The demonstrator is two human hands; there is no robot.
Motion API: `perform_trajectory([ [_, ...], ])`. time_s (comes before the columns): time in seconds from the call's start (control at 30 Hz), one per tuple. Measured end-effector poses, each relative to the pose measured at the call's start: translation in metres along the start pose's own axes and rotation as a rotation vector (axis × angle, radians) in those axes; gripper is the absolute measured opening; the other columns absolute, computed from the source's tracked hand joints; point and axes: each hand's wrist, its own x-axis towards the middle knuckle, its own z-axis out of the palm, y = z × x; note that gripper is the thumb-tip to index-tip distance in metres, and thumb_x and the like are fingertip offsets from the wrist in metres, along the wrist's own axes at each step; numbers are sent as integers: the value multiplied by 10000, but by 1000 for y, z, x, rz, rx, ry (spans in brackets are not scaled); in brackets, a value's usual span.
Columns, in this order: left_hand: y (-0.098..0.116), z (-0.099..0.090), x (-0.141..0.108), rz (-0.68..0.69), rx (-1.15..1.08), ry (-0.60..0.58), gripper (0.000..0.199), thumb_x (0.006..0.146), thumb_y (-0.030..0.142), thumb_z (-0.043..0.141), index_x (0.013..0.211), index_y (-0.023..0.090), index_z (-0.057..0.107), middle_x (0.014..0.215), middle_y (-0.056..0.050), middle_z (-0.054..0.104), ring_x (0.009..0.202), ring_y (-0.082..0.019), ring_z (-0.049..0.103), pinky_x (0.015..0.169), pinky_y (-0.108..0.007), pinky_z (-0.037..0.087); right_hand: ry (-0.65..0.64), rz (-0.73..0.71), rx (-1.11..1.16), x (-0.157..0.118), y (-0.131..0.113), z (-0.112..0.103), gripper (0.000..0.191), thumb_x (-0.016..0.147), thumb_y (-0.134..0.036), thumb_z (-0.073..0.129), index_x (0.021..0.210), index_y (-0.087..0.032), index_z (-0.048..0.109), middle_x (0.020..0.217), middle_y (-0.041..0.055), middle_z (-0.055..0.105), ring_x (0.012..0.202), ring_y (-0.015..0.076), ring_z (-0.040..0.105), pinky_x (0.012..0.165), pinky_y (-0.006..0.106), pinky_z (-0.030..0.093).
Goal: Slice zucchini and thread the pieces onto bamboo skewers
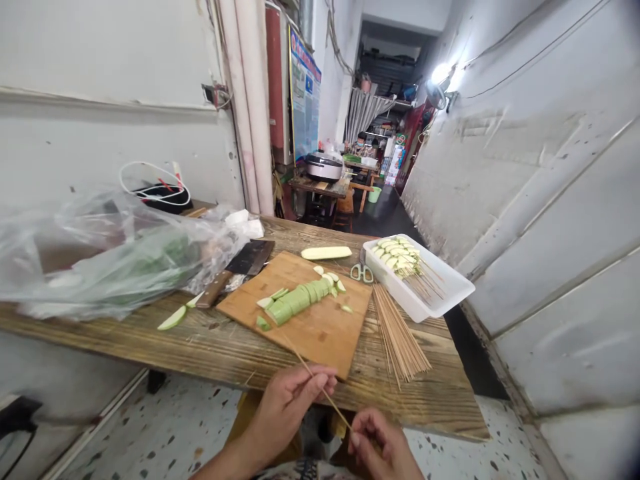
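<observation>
One thin bamboo skewer point(333, 404) runs slantwise between my hands, with nothing threaded on it. My left hand point(290, 400) pinches it near its middle, just off the front edge of the cutting board point(350, 340). At its lower end my right hand point(376, 443) grips it between thumb and fingers. On the board lies a row of sliced pale green vegetable point(300, 300), perhaps zucchini, with a few loose slices around it. To the right, a bundle of bare skewers point(400, 340) rests on the table. Behind them a white plastic tray point(450, 293) holds skewered slices point(397, 253).
A cleaver point(240, 267) lies at the board's left edge, beside cut pieces point(173, 319). Scissors point(362, 273) and a peeled half vegetable point(327, 253) sit behind the board. A clear plastic bag point(105, 260) covers the table's left. A person point(361, 141) is far back.
</observation>
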Motion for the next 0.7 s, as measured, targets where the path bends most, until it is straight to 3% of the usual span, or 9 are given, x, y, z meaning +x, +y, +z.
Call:
perform_trajectory([
  [0.07,-5,8,-3,7,57,-50,315,830,448,489,888,233,712,751,-39,704,663,-150,632,610,-237,496,-11,-13,-21,0,-1,-1,342,817,-530,529,744,-196,523,612,-1,561,553,130,496,534,224,371],
  [0.13,-8,16,-3,46,145,-173,348,843,446,465,769,221,720,629,-20,668,559,-126,583,548,-217,455,-27,-37,-19,2,-5,0,324,838,-503,516,743,-194,530,573,-21,526,528,122,474,529,219,360],
  [0.2,-6,17,2,100,244,-235,362,848,439,459,704,222,711,602,-11,658,558,-125,576,560,-218,443,21,-62,-9,5,-9,3,333,867,-487,488,733,-187,544,538,-34,488,507,114,446,522,215,343],
  [0.27,-4,6,11,174,368,-125,294,836,426,493,769,239,709,712,-15,693,665,-147,613,638,-236,462,129,-59,29,8,-11,6,347,876,-500,477,781,-180,572,519,-42,471,499,112,431,516,213,329],
  [0.37,-7,-32,26,329,605,249,264,816,425,526,906,238,688,893,-45,698,840,-203,617,809,-327,465,202,47,151,8,-7,6,410,860,-550,483,979,-167,571,510,-53,483,444,96,372,460,202,269],
  [0.43,-15,-64,33,411,761,473,350,789,458,544,1022,221,654,999,-73,671,953,-246,590,914,-395,423,195,97,197,6,1,4,461,842,-579,494,1005,-153,567,496,-54,487,416,84,329,436,197,226],
  [0.5,-25,-92,38,346,902,601,524,768,525,528,1164,186,577,1136,-123,606,1073,-293,532,972,-440,378,192,116,205,2,9,3,478,815,-600,519,934,-143,589,466,-51,476,411,84,326,434,198,220],
  [0.6,-40,-119,48,130,994,619,743,745,607,479,1276,88,463,1251,-194,527,1179,-341,461,991,-473,352,173,151,218,-1,16,4,495,783,-628,539,857,-143,604,434,-49,465,402,85,330,431,199,230],
  [0.7,-51,-136,65,-45,914,505,717,788,608,384,1248,67,487,1233,-188,560,1159,-312,503,968,-434,383,144,165,206,-2,16,7,512,760,-655,540,831,-152,606,431,-47,472,383,80,327,414,196,230],
])
